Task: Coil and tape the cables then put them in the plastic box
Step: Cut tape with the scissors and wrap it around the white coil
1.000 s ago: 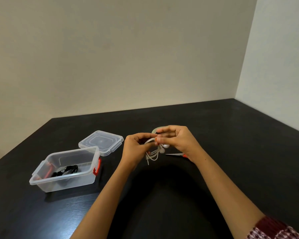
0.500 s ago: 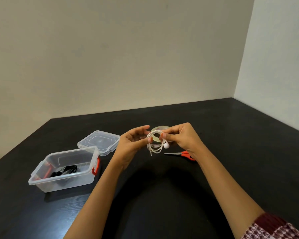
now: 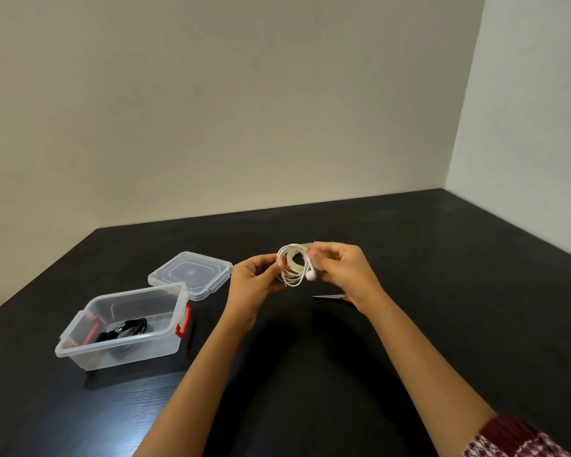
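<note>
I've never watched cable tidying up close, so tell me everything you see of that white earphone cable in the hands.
The white earphone cable, thin and smooth like plastic, is wound into a round coil of several loops, with one rounded white earbud hanging at its lower right. It is held upright above the black table, open face toward the camera. The left hand pinches its left side, the right hand its right side. No tape on it can be made out.

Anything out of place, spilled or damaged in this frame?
Nothing stands out. The left hand and right hand hold the white cable in a neat coil; the box stands open, a black cable inside, lid flat beside it, scissors on the table.
</note>
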